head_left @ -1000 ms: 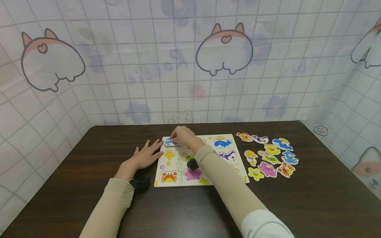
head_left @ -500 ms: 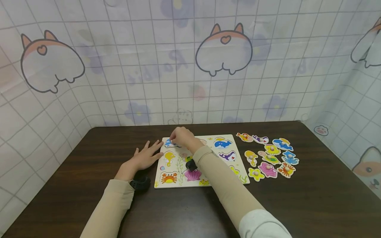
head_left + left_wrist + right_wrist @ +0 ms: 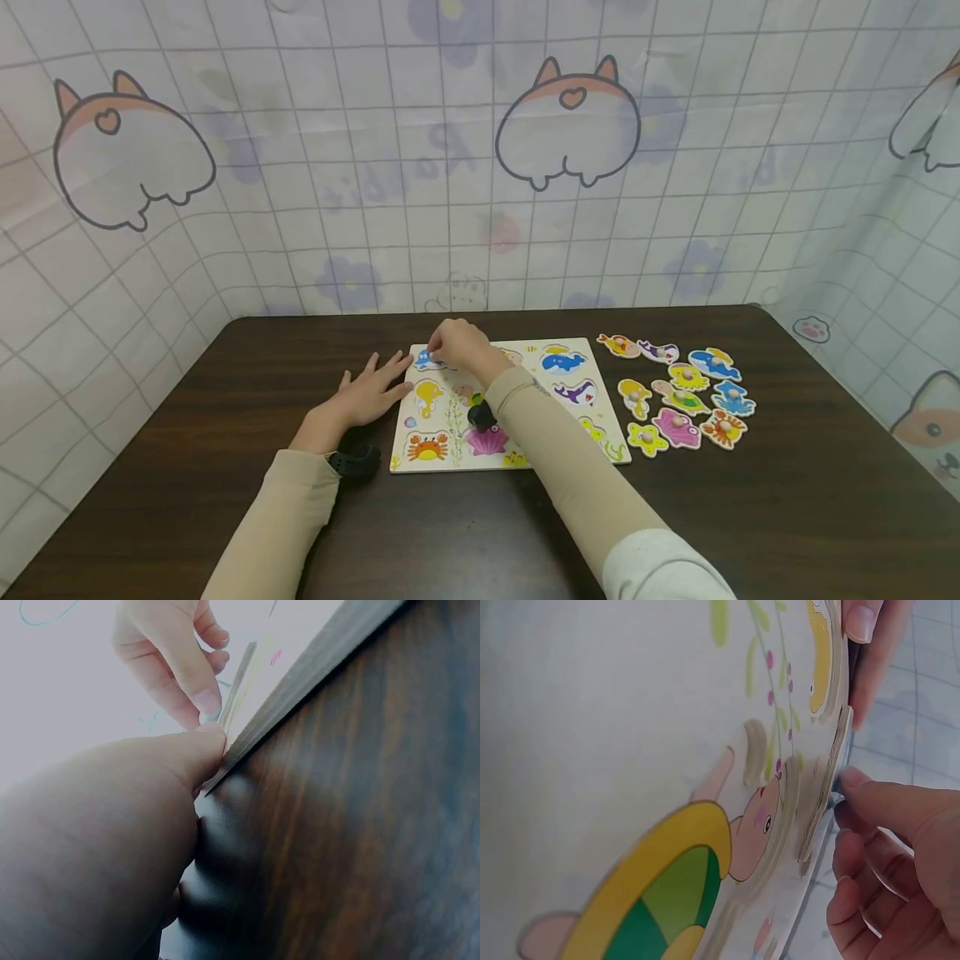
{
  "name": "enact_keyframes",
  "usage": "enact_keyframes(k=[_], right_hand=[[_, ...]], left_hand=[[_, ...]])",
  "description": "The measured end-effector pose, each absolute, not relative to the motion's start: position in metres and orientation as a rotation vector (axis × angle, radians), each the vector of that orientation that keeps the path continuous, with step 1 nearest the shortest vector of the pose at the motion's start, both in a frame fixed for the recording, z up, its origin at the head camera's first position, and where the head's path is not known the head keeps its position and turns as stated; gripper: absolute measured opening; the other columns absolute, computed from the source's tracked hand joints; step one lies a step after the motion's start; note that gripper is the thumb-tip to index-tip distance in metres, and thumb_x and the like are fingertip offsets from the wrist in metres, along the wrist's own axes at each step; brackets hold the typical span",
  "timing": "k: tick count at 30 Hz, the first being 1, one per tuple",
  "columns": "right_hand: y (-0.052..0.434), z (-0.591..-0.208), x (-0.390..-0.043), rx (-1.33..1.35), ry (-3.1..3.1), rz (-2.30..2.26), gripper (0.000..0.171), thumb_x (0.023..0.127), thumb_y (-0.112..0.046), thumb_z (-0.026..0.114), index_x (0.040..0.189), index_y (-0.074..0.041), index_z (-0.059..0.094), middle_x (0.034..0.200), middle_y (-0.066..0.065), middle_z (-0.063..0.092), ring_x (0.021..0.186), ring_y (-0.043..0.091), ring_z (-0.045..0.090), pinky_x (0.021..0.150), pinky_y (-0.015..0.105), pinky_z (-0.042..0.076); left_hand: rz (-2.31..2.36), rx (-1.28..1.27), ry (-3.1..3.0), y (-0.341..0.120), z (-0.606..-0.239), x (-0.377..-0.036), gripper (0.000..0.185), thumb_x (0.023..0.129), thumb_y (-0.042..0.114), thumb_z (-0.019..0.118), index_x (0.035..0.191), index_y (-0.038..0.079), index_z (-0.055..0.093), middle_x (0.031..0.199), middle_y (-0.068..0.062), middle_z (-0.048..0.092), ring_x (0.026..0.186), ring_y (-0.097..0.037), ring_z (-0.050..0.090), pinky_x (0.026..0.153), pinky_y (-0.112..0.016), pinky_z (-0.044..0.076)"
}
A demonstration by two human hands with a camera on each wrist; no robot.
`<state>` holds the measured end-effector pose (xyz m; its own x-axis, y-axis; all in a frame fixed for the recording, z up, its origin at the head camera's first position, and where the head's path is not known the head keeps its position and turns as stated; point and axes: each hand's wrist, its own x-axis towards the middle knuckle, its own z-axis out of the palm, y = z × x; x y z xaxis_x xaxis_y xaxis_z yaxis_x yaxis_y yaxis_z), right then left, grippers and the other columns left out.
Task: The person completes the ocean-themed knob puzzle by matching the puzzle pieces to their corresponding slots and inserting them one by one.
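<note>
1. Blue wooden puzzle piece [image 3: 427, 361] sits at the far left corner of a white wooden puzzle board [image 3: 615, 735], its edge standing above the surface in the right wrist view.
2. Thumb and fingertips of the right hand [image 3: 459, 345] pinch the piece; the remaining fingers curl loosely.
3. With fingers spread wide, the left hand [image 3: 364, 397] has its fingertips at the board's left edge, gripping nothing.
4. Printed on the board are a yellow seahorse [image 3: 428, 398], an orange crab [image 3: 427, 447], a pink shell [image 3: 486, 442] and a blue whale [image 3: 562, 362].
5. Just right of the board lie loose animal-shaped pieces, among them a yellow star [image 3: 647, 438], a pink fish [image 3: 677, 427] and a red-orange crab piece [image 3: 723, 428].
6. Black wristband [image 3: 355, 462] circles the left wrist, below which runs a beige sleeve [image 3: 273, 533].
7. Dark brown wooden table [image 3: 465, 533] bears everything; white grid-patterned fabric [image 3: 375, 92] hangs behind.
</note>
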<state>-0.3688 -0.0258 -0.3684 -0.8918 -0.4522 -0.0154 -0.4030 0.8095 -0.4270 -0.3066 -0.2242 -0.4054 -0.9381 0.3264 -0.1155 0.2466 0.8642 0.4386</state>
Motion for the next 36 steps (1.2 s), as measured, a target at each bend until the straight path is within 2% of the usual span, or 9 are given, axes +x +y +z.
enact_keyframes(k=[13, 20, 26, 36], right_hand=[[-0.024, -0.37, -0.369, -0.662, 2.866, -0.641, 0.021, 0.101, -0.02, 0.07, 0.118, -0.011, 0.078, 0.115, 0.004, 0.073, 0.096, 0.017, 0.068, 0.087, 0.035, 0.055], [-0.017, -0.364, -0.368, -0.661, 2.856, -0.637, 0.027, 0.101, -0.023, 0.069, 0.125, -0.013, 0.075, 0.122, 0.005, 0.07, 0.108, 0.021, 0.066, 0.094, 0.038, 0.053], [-0.006, -0.361, -0.369, -0.678, 2.833, -0.712, 0.025, 0.102, -0.017, 0.068, 0.125, -0.012, 0.074, 0.123, 0.006, 0.07, 0.111, 0.022, 0.065, 0.097, 0.038, 0.052], [0.009, -0.351, -0.365, -0.789, 2.761, -0.831, 0.026, 0.104, -0.015, 0.063, 0.127, -0.008, 0.072, 0.127, 0.007, 0.069, 0.116, 0.024, 0.064, 0.095, 0.038, 0.054]], left_hand=[[0.621, 0.435, 2.86, -0.224, -0.406, -0.307, 0.066, 0.11, 0.048, 0.042, 0.166, 0.018, 0.023, 0.17, -0.014, 0.013, 0.154, -0.046, -0.003, 0.111, -0.077, -0.006], [0.635, 0.433, 2.853, -0.224, -0.405, -0.306, 0.066, 0.11, 0.047, 0.043, 0.166, 0.018, 0.023, 0.17, -0.015, 0.012, 0.154, -0.046, -0.003, 0.111, -0.077, -0.007], [0.629, 0.431, 2.854, -0.223, -0.404, -0.306, 0.066, 0.11, 0.047, 0.042, 0.166, 0.017, 0.022, 0.17, -0.015, 0.012, 0.154, -0.047, -0.003, 0.111, -0.077, -0.007], [0.634, 0.44, 2.852, -0.223, -0.405, -0.306, 0.066, 0.11, 0.047, 0.042, 0.166, 0.016, 0.022, 0.17, -0.016, 0.012, 0.153, -0.047, -0.003, 0.111, -0.077, -0.006]])
